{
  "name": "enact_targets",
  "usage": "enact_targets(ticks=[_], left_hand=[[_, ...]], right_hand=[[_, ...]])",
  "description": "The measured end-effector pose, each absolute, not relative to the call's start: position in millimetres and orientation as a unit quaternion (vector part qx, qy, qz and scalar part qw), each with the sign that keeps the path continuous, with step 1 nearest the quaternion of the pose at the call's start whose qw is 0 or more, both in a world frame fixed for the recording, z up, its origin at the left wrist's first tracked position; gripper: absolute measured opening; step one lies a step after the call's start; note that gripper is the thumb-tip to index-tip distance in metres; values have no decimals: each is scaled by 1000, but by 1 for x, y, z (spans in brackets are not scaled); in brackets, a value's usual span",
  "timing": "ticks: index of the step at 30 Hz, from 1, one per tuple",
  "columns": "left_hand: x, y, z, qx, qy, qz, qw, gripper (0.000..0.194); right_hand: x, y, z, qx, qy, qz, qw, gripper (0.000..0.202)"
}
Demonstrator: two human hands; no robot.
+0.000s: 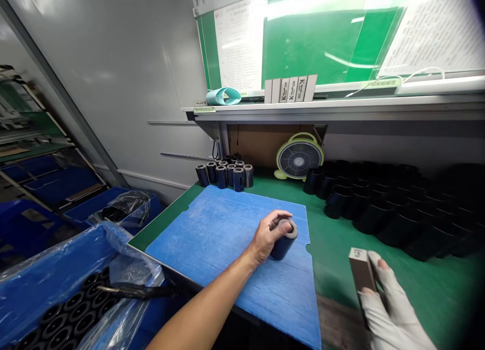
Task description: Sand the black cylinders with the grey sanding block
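Observation:
My bare left hand (261,239) is closed around the upper part of a dark, hollow cylinder (282,250), which is slightly tilted on the blue mat (215,229). My thumb lies over its grey rim. To the right, my gloved right hand (396,304) grips a long brown rectangular block (361,270) with a white, printed end. The block is held above the green tabletop (333,269), apart from the cylinder. Its lower part is blurred and partly behind the fingers.
Several grey-rimmed cylinders (227,176) stand beyond the mat, and rows of larger black cylinders (379,213) fill the right side. A green fan (299,160) sits under the shelf (341,107), which bears printed boxes (291,90). At lower left, a plastic-lined blue bin (22,294) holds dark rings.

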State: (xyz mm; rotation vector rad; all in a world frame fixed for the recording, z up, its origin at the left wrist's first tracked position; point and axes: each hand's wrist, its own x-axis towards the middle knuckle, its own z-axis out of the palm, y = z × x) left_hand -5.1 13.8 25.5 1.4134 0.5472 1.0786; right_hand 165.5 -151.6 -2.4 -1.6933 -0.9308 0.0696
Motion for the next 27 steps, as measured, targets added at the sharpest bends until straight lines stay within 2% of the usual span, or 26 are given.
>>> enact_targets(ticks=[3,5,10,14,20,27], left_hand=[[3,13,25,574,265,490,600,65],[6,10,23,589,288,485,578,69],[8,-12,19,602,273,520,540,63],[14,-17,17,608,300,521,519,63],[11,8,13,470,396,580,534,74],[3,12,25,559,274,540,567,71]], right_hand=[[145,-138,15,-705,-401,80,579,65],[138,-128,17,-698,-429,69,569,69],[120,-101,6,-668,-496,-66,550,59],[107,-83,6,-645,-520,-175,532,62],[124,-92,33,-696,-458,-51,551,67],[139,-105,23,-729,-447,-4,518,71]])
